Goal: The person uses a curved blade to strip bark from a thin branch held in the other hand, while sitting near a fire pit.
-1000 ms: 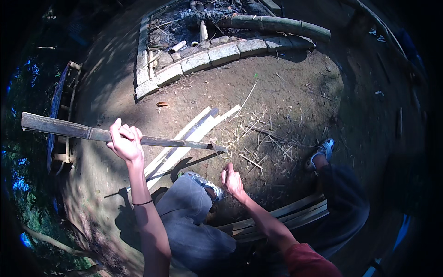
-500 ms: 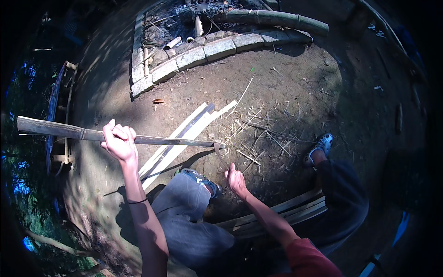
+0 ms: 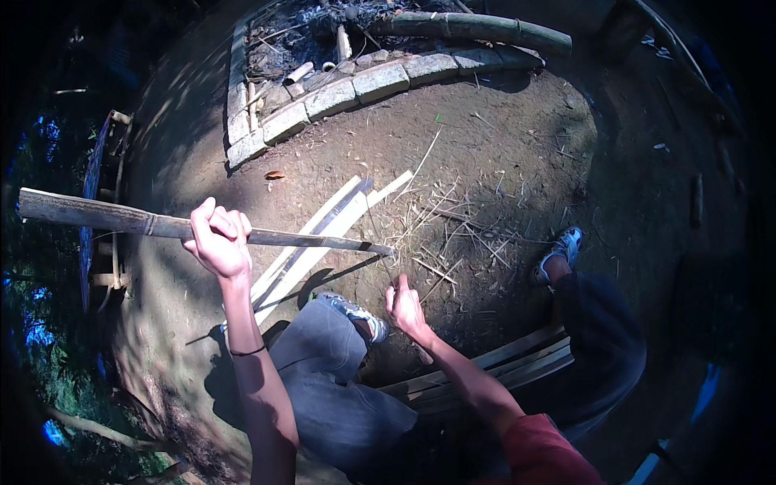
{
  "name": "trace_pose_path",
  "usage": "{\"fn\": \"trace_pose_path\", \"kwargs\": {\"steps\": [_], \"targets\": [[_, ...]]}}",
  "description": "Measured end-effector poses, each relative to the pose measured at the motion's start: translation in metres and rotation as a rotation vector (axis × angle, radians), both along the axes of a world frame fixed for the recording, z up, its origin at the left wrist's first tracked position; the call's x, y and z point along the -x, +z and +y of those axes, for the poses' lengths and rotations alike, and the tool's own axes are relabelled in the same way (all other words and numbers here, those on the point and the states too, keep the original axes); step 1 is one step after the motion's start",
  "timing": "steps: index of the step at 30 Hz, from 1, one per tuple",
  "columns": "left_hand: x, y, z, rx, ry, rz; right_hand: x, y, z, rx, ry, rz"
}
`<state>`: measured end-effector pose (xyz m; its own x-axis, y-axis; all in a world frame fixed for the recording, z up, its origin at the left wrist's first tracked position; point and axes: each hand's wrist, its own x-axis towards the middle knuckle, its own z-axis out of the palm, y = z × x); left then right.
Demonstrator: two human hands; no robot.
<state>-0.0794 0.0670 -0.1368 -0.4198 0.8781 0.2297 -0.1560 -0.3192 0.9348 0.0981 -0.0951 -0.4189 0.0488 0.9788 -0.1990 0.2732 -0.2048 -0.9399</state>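
Observation:
My left hand [image 3: 220,238] is closed around a long split bamboo strip [image 3: 89,212], its wide end at far left and its narrow tip above my right hand. My right hand [image 3: 406,307] is closed on a knife [image 3: 423,354]; the brown handle end shows below the wrist, while the blade is hard to make out now. It sits just below the strip's tip, apart from it. Pale split bamboo strips [image 3: 319,234] lie on the ground under the held one.
More bamboo strips [image 3: 517,364] lie between my legs. Shavings [image 3: 453,230] are scattered over the dirt. Ahead, stone blocks [image 3: 331,101] edge a fire pit with ash, and a thick bamboo pole [image 3: 485,28] rests across it. A low bamboo frame [image 3: 121,202] stands at left.
My right hand has turned and moved slightly up; the curved blade seen against the strip's tip no longer shows there. My left hand has shifted slightly right, and the strip's wide end is higher.

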Motion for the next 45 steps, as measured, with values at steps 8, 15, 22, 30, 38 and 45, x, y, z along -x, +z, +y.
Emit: {"fn": "trace_pose_path", "kwargs": {"steps": [8, 15, 22, 30, 38, 45], "targets": [[0.004, -0.005, 0.004, -0.045, 0.065, -0.064, 0.0, -0.033, -0.029, 0.312, 0.07, -0.284], [0.009, -0.007, -0.001, -0.053, -0.002, -0.035, 0.0, 0.035, -0.029, 0.081, -0.029, -0.106], [0.01, -0.005, -0.001, -0.035, -0.092, -0.023, 0.004, 0.063, -0.022, -0.003, -0.044, 0.019], [0.022, -0.014, 0.002, 0.0, -0.109, -0.042, 0.008, -0.015, 0.003, 0.097, -0.043, -0.03], [0.025, -0.013, 0.001, -0.016, -0.111, 0.004, 0.017, -0.037, 0.002, 0.024, 0.004, -0.045], [0.031, -0.009, -0.002, -0.008, -0.015, -0.038, 0.032, -0.021, 0.024, 0.033, 0.056, -0.086]]}}
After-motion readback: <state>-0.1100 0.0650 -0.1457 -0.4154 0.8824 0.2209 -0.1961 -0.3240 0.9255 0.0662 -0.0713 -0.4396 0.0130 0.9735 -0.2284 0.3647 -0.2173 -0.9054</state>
